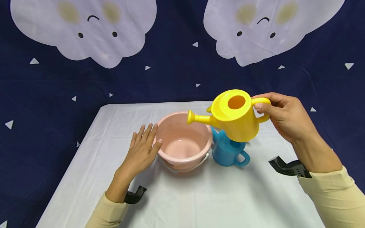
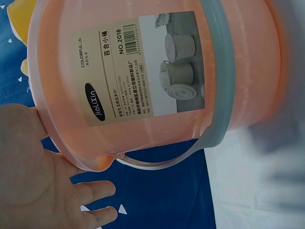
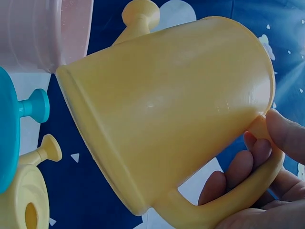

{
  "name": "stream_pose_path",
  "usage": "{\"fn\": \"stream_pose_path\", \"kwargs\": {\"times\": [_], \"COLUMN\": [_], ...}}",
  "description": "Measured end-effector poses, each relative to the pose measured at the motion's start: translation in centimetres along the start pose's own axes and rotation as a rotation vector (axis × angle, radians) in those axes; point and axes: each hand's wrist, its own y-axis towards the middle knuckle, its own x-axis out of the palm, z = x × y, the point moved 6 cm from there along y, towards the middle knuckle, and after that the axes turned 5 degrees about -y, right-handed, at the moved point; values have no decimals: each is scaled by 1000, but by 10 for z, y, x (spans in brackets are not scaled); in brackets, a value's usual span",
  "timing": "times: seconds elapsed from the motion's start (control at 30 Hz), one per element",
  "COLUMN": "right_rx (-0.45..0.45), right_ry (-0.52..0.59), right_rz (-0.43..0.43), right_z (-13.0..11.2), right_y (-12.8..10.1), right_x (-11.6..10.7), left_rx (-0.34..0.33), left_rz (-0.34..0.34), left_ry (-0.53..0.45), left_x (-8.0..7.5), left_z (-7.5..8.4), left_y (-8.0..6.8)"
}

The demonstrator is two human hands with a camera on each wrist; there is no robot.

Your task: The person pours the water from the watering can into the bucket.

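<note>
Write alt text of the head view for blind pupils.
A person's right hand holds a yellow watering can by its handle, spout toward a pink bucket. The left hand touches the bucket's rim; a blue watering can stands beside the bucket on white cloth.

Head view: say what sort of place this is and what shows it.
Probably a makeshift indoor filming corner: a dark blue backdrop with upside-down cloud faces, a white-covered table in front of it, and a black device at each sleeve cuff.

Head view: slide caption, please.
Right hand holds yellow watering can aloft; left hand touches pink bucket beside blue watering can.
</note>
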Motion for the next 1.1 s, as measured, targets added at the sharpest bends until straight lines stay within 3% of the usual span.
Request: {"fn": "stream_pose_path", "kwargs": {"times": [0.6, 1.1], "right_rx": [49, 61], "right_ry": [-88, -234], "right_rz": [-1, -8], "right_z": [-10, -16], "right_y": [6, 11], "right_x": [3, 4], "left_rx": [3, -3], "left_rz": [8, 12], "left_ry": [0, -6], "left_x": [2, 2], "left_z": [-1, -1], "left_y": [0, 0]}}
